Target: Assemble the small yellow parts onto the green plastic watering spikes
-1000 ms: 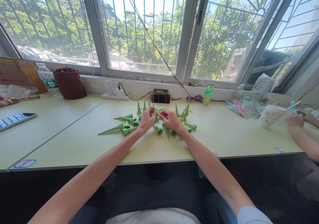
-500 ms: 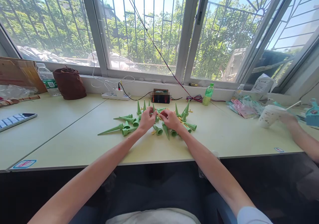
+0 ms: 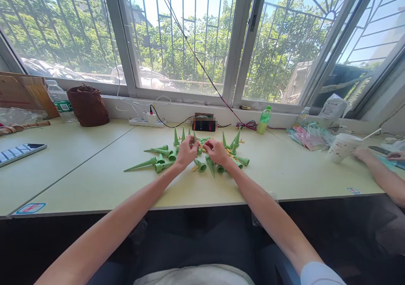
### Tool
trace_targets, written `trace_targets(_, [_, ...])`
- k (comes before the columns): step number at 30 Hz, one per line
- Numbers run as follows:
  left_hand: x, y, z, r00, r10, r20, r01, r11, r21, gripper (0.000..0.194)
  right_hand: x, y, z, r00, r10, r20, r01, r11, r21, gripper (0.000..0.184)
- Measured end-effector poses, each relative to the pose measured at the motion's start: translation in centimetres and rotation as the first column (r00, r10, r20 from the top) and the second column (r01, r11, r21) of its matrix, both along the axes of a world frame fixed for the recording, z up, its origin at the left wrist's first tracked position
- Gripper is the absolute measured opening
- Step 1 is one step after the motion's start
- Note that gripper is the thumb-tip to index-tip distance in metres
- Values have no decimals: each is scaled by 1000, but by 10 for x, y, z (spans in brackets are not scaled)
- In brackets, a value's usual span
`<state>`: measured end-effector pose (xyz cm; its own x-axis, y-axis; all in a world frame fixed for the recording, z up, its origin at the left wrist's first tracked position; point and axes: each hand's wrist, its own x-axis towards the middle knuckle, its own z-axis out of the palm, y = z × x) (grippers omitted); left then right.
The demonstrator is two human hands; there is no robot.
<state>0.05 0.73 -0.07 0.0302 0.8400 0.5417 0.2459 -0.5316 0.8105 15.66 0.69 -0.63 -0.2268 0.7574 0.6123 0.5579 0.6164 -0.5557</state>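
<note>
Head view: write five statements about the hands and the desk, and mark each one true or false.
1. The left hand and right hand are among the green cones. True.
2. All the green cones stand upright. False: several lie on the desk.
3. A straw sticks out of the white cup. True.
4. The green bottle lies on its side. False: the green bottle stands upright.
5. The brown bag is left of the green cones. True.
</note>
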Motion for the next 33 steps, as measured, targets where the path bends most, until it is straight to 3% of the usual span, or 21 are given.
trace_targets(4, [0,0,-1,1000,-14,-11,14,1000,-16,13,0,-1,1,999,-47,24,47,999,1,38])
trace_targets(9, [0,2,-1,1000,2,-16,-2,1000,-14,14,-1,-4,3,999,15,-34,-16,999,-31,17])
trace_targets(12, [-1,2,-1,1000,-1,-17,1,1000,-8,15,-1,-3,2,1000,30,-7,-30,999,-13,15])
trace_targets(18, [-1,1,-2,998,-56,-6,56,998,-37,18,-1,2,-2,997,-54,56,54,999,1,42])
trace_targets(27, [3,-9,8,960,-153,235,198,962,-185,28,-2,-5,4,999,-36,18,36,999,19,44])
trace_targets(33, [2,-10,9,934,-205,292,263,948,-177,32,-2,-4,4,997,-56,46,55,998,21,53])
